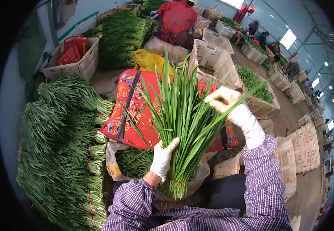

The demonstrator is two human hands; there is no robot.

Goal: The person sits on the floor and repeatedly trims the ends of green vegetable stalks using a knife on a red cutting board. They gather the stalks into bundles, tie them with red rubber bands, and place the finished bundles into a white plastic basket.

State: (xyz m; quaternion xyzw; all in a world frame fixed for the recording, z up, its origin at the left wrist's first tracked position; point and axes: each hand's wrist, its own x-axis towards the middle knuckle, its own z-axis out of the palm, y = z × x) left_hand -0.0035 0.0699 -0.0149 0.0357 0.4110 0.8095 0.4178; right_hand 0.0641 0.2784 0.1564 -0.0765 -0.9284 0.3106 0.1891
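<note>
My left hand [164,154], in a white glove, grips a bunch of Chinese chives [184,127] from its left side, thumb across the stalks. The bunch stands nearly upright, leaves spread at the top and a red band [179,181] around the pale stalk ends. My right hand [223,99], gloved too, is at the right edge of the leaves with fingers curled; a long leaf passes beside it, and whether the fingers pinch any leaf is unclear. Behind the bunch lies a red patterned cushion [141,115] with dark straps and small cut bits on it.
Banded chive bundles [62,150] are piled at the left. Below the cushion is an open plastic bag [112,161] with loose greens. Plastic crates [210,57] and a crate of cut greens [272,92] stand at the right. A person in red [177,17] sits ahead; other people are farther off.
</note>
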